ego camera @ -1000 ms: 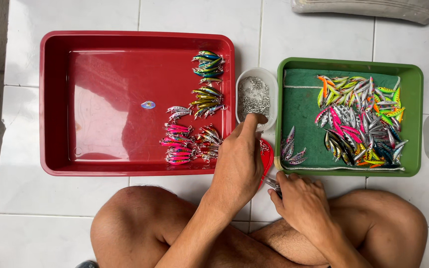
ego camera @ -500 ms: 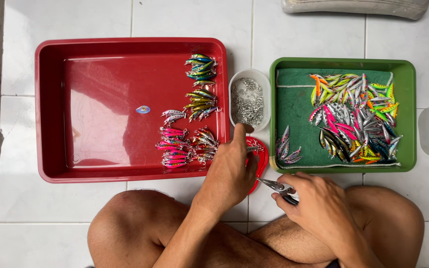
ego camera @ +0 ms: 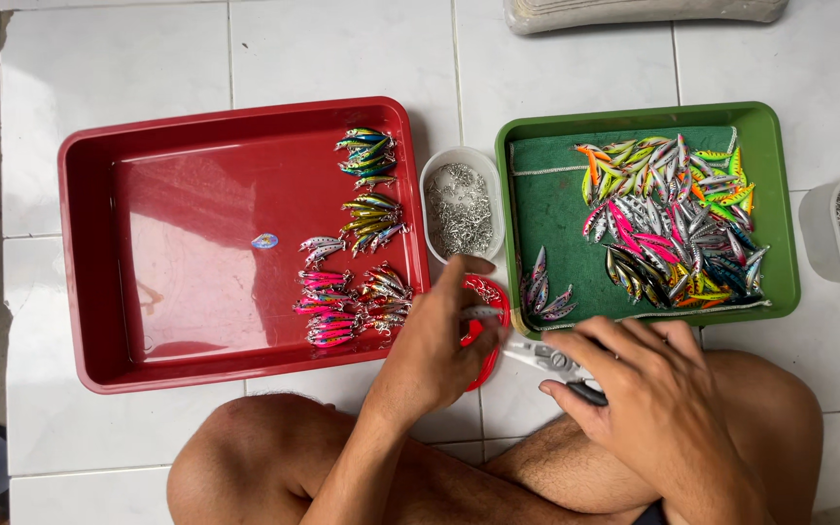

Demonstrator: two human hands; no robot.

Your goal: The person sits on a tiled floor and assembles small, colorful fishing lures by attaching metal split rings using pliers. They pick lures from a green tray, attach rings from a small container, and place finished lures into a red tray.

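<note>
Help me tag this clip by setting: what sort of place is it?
Probably a home floor used for small craft assembly. The person sits cross-legged on white floor tiles, between a red plastic tray of sorted fishing lures and a green plastic tray heaped with loose ones.

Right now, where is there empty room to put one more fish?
The left half of the red tray is bare, apart from one small lure. The green tray has bare cloth on its left. Its right side is piled with lures, and between the trays sits a cup.
</note>
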